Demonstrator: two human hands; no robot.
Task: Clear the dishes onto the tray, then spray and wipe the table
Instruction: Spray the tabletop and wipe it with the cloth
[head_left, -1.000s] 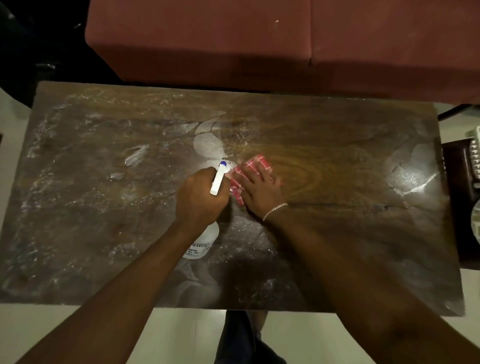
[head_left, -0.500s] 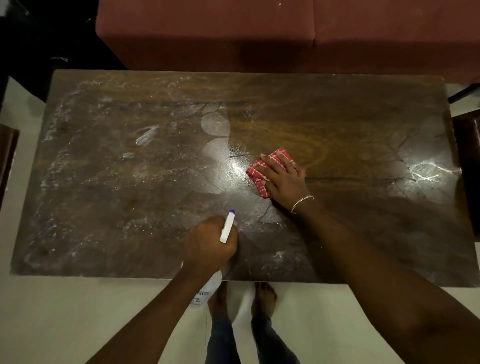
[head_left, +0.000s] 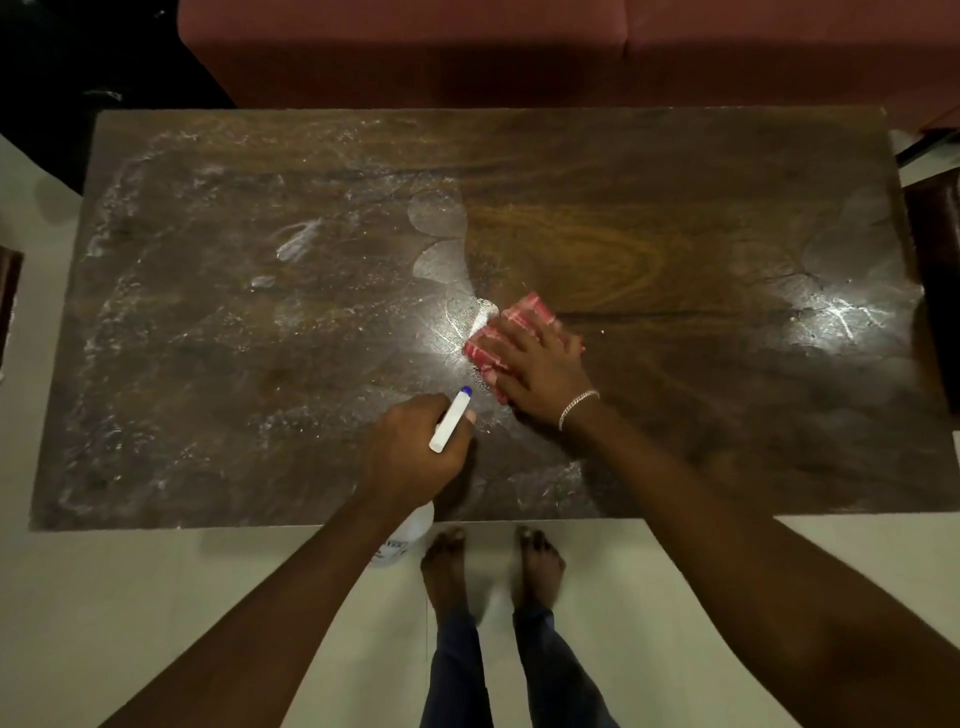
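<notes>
The dark wooden table (head_left: 675, 171) is streaked with white spray residue over its left half and right end. My right hand (head_left: 540, 371) lies flat with straight fingers on a folded red checked cloth (head_left: 496, 338) near the table's middle. My left hand (head_left: 415, 452) grips the neck of a white spray bottle (head_left: 451, 421) above the near edge. The blue-tipped nozzle points toward the cloth. The bottle's body (head_left: 405, 538) hangs below my hand. No dishes or tray are in view.
A red sofa (head_left: 519, 47) runs along the table's far side. A dark piece of furniture (head_left: 935, 270) stands at the right end, another dark edge (head_left: 8, 291) at the left. My bare feet (head_left: 493, 561) stand on the pale floor by the near edge.
My right hand slid the cloth back toward me and slightly left. My left hand with the bottle first drew back to the near edge, then rose a little toward the cloth.
</notes>
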